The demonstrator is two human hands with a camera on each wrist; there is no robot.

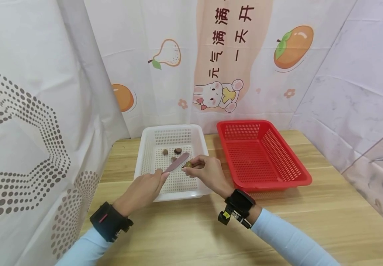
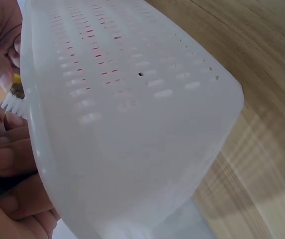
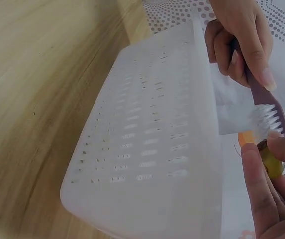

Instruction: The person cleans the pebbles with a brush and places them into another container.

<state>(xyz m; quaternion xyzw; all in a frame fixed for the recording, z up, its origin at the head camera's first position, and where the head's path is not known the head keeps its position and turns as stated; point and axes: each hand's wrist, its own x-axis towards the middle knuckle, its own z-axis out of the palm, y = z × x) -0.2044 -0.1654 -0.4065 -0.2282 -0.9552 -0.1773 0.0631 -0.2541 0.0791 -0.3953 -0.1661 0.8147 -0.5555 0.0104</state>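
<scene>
My left hand (image 1: 144, 189) grips a purple-handled brush (image 1: 178, 161) over the white basket (image 1: 171, 127). In the right wrist view, white bristles stand out from the brush head (image 3: 283, 122). Between the thumb and fingers of my right hand (image 1: 208, 173) is a small rounded yellow-green thing (image 3: 270, 162) with a dark brown patch; its kind is unclear. It is close against the bristles. On the basket floor lie a few small brown lumps (image 1: 178, 150), one of them partly behind the brush. The basket wall (image 2: 127, 159) fills most of the left wrist view.
A red basket (image 1: 249, 159) stands right of the white one on the wooden table (image 1: 185, 229). Behind it hangs a printed curtain (image 1: 178, 88), with more sheeting (image 1: 22, 111) along the left side. Both wrists wear black camera bands.
</scene>
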